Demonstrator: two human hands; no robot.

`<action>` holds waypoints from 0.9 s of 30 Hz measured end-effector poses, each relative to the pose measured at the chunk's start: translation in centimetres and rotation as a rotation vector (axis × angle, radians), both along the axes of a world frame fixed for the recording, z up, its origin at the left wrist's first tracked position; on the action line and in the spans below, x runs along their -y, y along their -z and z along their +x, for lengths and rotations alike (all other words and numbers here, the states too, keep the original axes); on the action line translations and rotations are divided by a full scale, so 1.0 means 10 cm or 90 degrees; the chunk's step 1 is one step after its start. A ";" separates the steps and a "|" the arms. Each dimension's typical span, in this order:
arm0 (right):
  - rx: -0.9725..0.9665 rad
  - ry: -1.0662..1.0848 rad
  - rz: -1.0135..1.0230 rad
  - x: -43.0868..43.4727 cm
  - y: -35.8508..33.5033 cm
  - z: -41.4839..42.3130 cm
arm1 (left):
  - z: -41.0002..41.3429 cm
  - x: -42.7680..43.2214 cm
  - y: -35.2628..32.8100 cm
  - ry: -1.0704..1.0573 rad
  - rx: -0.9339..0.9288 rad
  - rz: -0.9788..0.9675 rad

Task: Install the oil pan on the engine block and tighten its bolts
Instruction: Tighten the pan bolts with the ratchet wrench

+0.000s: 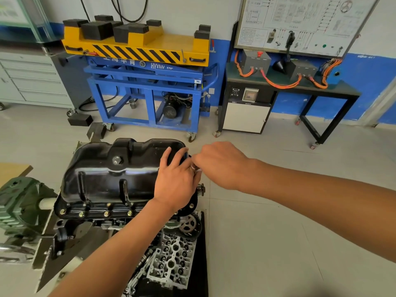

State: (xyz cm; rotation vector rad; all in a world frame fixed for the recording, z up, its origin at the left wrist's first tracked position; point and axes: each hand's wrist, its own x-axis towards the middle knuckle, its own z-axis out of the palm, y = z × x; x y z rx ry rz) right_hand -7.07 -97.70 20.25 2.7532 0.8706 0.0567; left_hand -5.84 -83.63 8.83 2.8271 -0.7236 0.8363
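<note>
Right now, in the head view, the oil pan (102,174) sits sump-up on the engine block (111,224), and its long axis runs across me from left to right. A row of bolts (106,213) already stands in the near flange, heads up.

My left hand (175,176) lies on the right-hand end of the pan. The palm is down and the fingers are laid fairly flat over the crown, pressing on it rather than gripping it. My right hand (220,163) comes in from the right, just beside the left. Its fingers are curled and its tips pinch a small metal piece (194,167) where the two hands meet. It may be a bolt or a socket; my knuckles hide too much for me to tell.

What matters for the coming move is that the pan's right end flange lies straight below that pinch. It is down behind my left hand, above the crank end (201,189) that sticks out toward my right. My right hand is the nearer one to it and has the free approach from that side, while the left is placed to steady the pan. I judge the next step to be bringing the piece down to that end flange, and I will need to shift my left thumb clear first.
</note>
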 end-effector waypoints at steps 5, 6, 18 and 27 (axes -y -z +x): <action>0.011 -0.124 0.007 0.06 0.03 0.15 | 0.00 0.00 -0.01 -0.002 0.015 0.008; 0.011 -0.142 0.007 0.06 0.06 0.17 | -0.01 -0.01 -0.01 -0.001 0.015 0.011; -0.044 -0.059 -0.051 0.05 -0.02 0.10 | 0.02 0.00 0.03 -0.003 0.010 0.002; -0.052 0.036 0.115 0.05 0.02 0.04 | 0.01 -0.01 0.03 -0.012 -0.002 0.030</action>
